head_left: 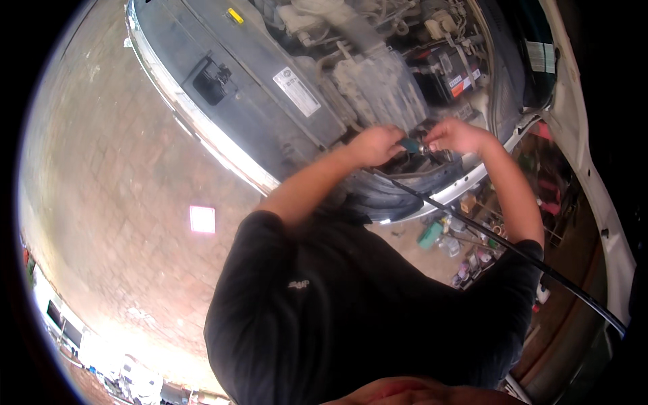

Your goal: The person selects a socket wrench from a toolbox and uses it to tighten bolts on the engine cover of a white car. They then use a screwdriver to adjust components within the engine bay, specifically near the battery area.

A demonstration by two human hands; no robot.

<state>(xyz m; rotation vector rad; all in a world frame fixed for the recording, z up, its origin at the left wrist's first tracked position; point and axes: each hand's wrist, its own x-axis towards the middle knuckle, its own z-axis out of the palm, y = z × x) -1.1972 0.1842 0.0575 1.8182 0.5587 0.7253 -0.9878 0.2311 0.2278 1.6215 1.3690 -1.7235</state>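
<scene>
My left hand (379, 144) holds a small teal object (412, 146) with a metal end, low in an open engine bay near its front edge. My right hand (451, 137) is just to the right, fingers pinched at that metal end; I cannot make out the object's exact kind. Behind my hands are a dusty engine part (378, 81) and a dark battery (445, 74) with an orange label. A grey panel (250, 88) with a white sticker lies left of the engine.
A black rod (513, 246) runs diagonally under my right arm. A pale raised panel edge (601, 202) stands at the right. Below the vehicle lie a green case (430, 235) and assorted items. Paved ground (108, 175) shows at the left, with a small pale square (202, 219).
</scene>
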